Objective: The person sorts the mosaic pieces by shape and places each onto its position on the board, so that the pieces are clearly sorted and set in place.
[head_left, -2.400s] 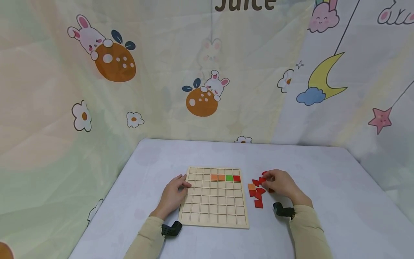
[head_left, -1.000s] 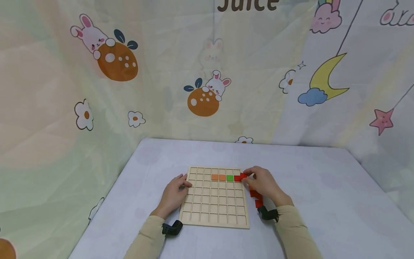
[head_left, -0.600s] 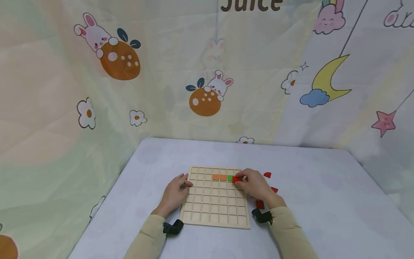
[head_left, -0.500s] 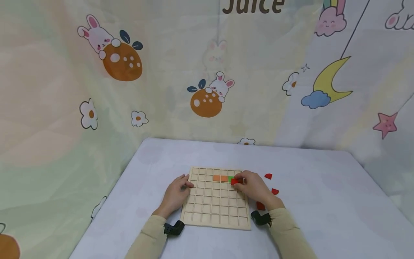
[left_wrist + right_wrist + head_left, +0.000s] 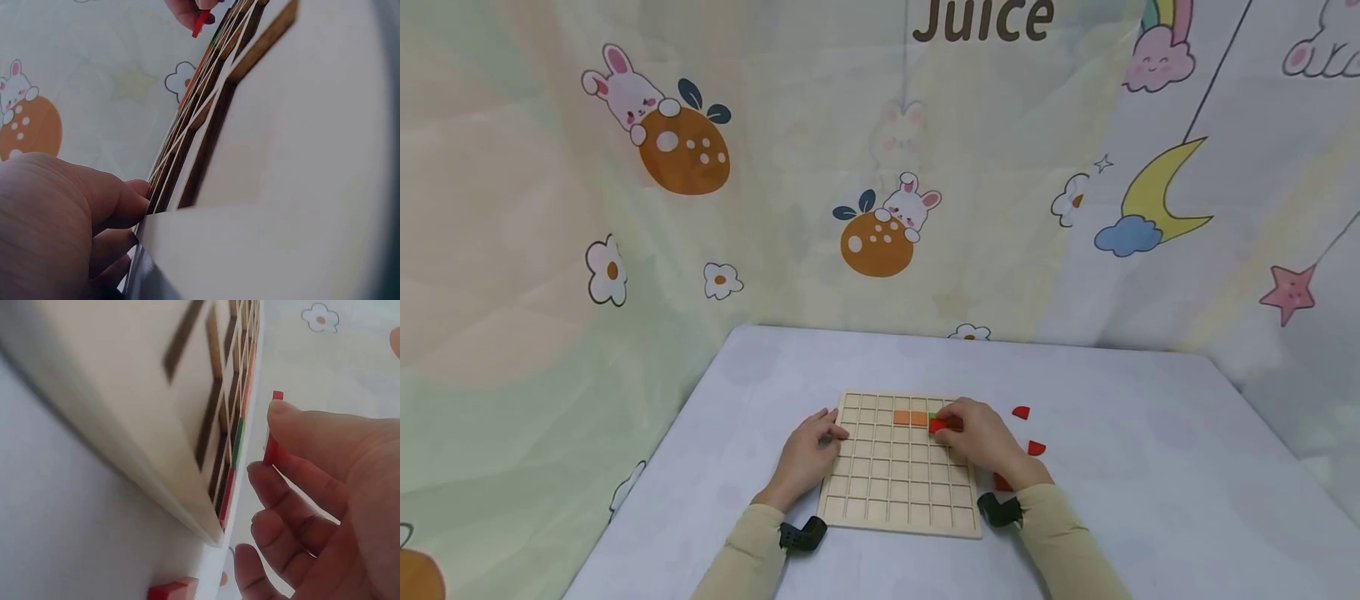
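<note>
A pale wooden board with a grid of square cells (image 5: 898, 492) lies on the table. My left hand (image 5: 805, 457) holds its left edge, the thumb on top and the other fingers along the side. My right hand (image 5: 983, 435) pinches a small red tile (image 5: 937, 425) between thumb and fingertips, raised over the board's upper right cells; the right wrist view shows the tile (image 5: 273, 434) edge-on. In one row sit two orange tiles (image 5: 910, 417), a green tile (image 5: 238, 442) and a red tile (image 5: 227, 495), which the right hand mostly hides in the head view.
Right of the board lie loose red pieces, among them a rounded one (image 5: 1021, 412) and another (image 5: 1036, 448). More pieces are partly hidden beneath the right wrist. Both wrists wear black cameras. A printed cloth backdrop (image 5: 790, 250) rises behind the white-covered table (image 5: 1112, 433).
My right hand has left the loose pieces with a red tile and moved left over the board, drifting slightly further left across the row lately. The left hand has stayed at the board's edge.
</note>
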`<state>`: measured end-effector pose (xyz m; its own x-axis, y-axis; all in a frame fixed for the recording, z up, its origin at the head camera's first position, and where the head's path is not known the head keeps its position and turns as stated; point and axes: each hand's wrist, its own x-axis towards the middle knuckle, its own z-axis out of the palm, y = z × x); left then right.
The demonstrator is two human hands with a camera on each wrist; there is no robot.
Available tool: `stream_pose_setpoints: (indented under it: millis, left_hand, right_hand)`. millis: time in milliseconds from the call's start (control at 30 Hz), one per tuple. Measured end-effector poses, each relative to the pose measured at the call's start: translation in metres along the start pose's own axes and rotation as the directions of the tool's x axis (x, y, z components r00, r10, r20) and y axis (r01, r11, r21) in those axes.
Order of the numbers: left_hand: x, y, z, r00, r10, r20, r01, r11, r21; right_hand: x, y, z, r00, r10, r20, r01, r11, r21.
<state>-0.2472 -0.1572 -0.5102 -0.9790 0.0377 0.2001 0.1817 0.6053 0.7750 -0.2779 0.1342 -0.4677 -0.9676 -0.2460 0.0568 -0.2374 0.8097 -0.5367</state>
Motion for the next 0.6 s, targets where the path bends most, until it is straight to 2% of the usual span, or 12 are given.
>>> stream_pose_setpoints:
  millis: [267,467,600]
  left_hand:
    - [0.001,-0.001,0.001,0.999,0.028,-0.017,-0.028,1.0,0.0]
    - [0.0,-0.002,0.002,1.0,0.018,-0.012,-0.018,1.0,0.003]
    - [0.0,-0.001,0.001,1.0,0.019,-0.02,-0.018,1.0,0.01]
  right_hand:
    - [0.0,-0.01,-0.005,1.0,-0.027,0.013,0.027,1.0,0.016]
    - [0.004,-0.017,-0.004,0.995,-0.1,0.026,0.1,0.995,0.0]
    - [0.009,-0.02,-0.002,0.992,-0.121,0.029,0.121,0.992,-0.018]
